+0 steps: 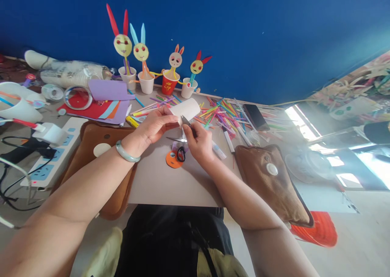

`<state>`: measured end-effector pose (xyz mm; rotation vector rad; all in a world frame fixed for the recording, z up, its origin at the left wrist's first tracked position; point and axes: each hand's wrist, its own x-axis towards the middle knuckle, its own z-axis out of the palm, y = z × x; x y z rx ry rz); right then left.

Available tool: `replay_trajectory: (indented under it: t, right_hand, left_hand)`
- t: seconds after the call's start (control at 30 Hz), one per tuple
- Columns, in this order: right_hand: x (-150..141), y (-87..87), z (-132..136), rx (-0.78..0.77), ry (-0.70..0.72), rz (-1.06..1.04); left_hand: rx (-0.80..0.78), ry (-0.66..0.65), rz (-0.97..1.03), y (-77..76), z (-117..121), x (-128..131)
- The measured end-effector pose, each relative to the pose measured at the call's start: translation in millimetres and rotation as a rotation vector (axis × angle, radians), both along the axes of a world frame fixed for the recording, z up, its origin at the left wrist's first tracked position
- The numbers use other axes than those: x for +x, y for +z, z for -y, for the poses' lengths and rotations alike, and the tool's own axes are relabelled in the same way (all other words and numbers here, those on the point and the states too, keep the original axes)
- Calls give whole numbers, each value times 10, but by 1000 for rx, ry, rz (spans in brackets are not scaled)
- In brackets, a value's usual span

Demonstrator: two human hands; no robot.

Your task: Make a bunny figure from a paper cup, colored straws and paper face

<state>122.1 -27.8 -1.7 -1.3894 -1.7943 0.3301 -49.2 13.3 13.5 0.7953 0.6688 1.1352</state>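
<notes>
My left hand (158, 124), with a pale bangle on the wrist, grips a white paper cup (189, 108) tipped on its side above the table. In my right hand (199, 140) is a dark, slim tool (185, 121) that looks like a craft knife. Its tip points at the cup, close to my left fingertips; whether it touches cannot be made out. Just below my hands are scissors with black handles (181, 154) and a silver blade. An orange paper disc (173, 160) with a drawn eye lies partly under the scissors' handle.
Several cups with rabbit-faced figures (146, 81) stand along the blue wall. Colourful sticks (216, 114) and a phone (256, 116) lie behind my hands. Brown pouches (258, 179) flank me. Left are a power strip (61, 151) with cables, coloured sheets (109, 90) and a tape roll (78, 97).
</notes>
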Motion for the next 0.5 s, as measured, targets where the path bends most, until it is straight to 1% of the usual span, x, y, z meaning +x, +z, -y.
replay_trajectory:
  t: [0.5]
  right_hand:
    - [-21, -10, -3, -14, 5, -50]
  left_hand:
    - [26, 16, -14, 10, 6, 1]
